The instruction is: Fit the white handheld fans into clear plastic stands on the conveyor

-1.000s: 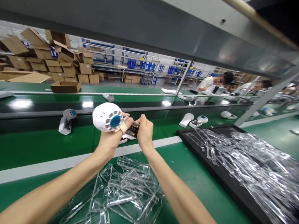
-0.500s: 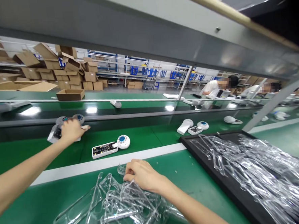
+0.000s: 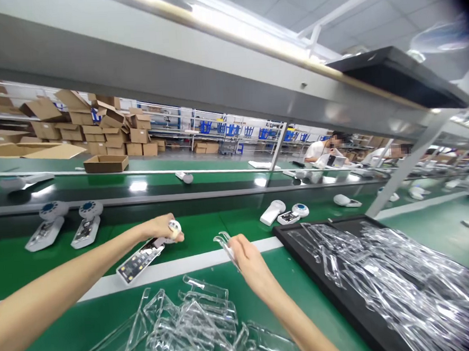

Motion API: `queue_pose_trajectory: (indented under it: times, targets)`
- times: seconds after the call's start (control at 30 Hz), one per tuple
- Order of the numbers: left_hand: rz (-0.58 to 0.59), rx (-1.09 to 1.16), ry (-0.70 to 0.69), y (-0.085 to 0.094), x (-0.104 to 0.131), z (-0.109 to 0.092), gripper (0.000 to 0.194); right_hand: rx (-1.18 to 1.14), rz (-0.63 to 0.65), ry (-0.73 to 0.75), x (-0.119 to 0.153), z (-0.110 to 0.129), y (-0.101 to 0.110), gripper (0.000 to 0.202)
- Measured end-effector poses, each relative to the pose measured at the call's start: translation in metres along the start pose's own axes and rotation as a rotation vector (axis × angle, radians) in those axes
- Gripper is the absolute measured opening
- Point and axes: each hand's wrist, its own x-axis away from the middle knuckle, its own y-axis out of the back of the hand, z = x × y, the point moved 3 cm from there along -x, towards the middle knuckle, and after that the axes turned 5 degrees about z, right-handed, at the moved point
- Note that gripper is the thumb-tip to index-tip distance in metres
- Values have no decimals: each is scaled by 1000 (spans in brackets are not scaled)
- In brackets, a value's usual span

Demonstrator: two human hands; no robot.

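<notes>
My left hand (image 3: 163,228) grips the round head of a white handheld device (image 3: 141,257) whose open handle shows a dark circuit board; it is tilted above the green belt. My right hand (image 3: 245,253) holds a clear plastic cover piece (image 3: 223,241) lifted off the table. Below both hands lies a loose pile of clear plastic covers (image 3: 192,326).
A black tray (image 3: 337,291) heaped with clear covers fills the right. Two white devices (image 3: 66,228) lie on the conveyor at left, more (image 3: 283,214) further right. A cardboard box (image 3: 105,163) sits on the far belt. Two seated people work at the back right.
My left hand left the two devices at left and picked up the open device from the belt. My right hand rose from the pile with a clear cover.
</notes>
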Motion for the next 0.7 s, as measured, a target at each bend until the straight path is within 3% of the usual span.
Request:
queue_pose_trajectory:
  times: [0.1, 0.17, 0.3, 0.47, 0.7]
  targets:
    - [-270, 120, -41, 17, 11, -25, 40, 27, 19, -25, 1, 19, -7, 36]
    - [-403, 278, -67, 19, 16, -46, 49, 82, -25, 21, -2, 38, -13, 42]
    - [-299, 591, -90, -6, 22, -78, 62, 297, -202, 134, -13, 63, -27, 45]
    - [-269, 655, -58, -33, 30, -90, 73, 503, -278, 134, -18, 60, -46, 50]
    - [-351, 625, -28, -33, 30, -87, 72, 590, -307, 145, -19, 46, -57, 49]
